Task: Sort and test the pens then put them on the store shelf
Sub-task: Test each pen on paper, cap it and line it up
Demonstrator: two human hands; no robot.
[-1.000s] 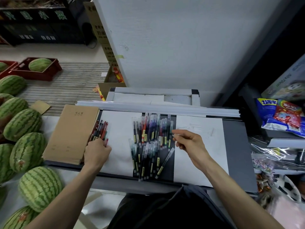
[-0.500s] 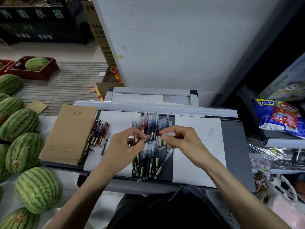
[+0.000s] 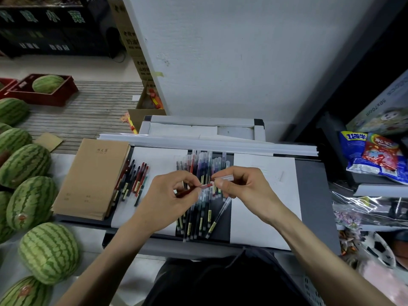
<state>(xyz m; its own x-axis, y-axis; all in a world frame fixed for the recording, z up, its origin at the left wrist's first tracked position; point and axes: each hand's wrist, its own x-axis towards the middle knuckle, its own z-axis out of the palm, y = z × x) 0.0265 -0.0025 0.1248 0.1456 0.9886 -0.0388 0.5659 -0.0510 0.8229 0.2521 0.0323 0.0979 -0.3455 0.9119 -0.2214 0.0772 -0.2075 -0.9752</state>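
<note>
So, head cam, the only view going: the left hand had its grip pinched round the barrel of a red pen. The right hand had its grip pinched on the clear cap. Both were held just above the unsorted pile of pens on the dark strip of the worktop. Pen tip and cap mouth sat right together, so I couldn't tell if the cap was fully off.

A small batch of sorted pens lay beside the brown notebook on the left. A white sheet lay just right of the pile.

My read: this was the uncapping before a test scribble. To do it well, I'd pull the cap straight along the barrel with no sideways twist. I'd hang on to the cap so it doesn't vanish into the pile, scribble on that white sheet, then recap firmly before the pen joins its colour.
</note>
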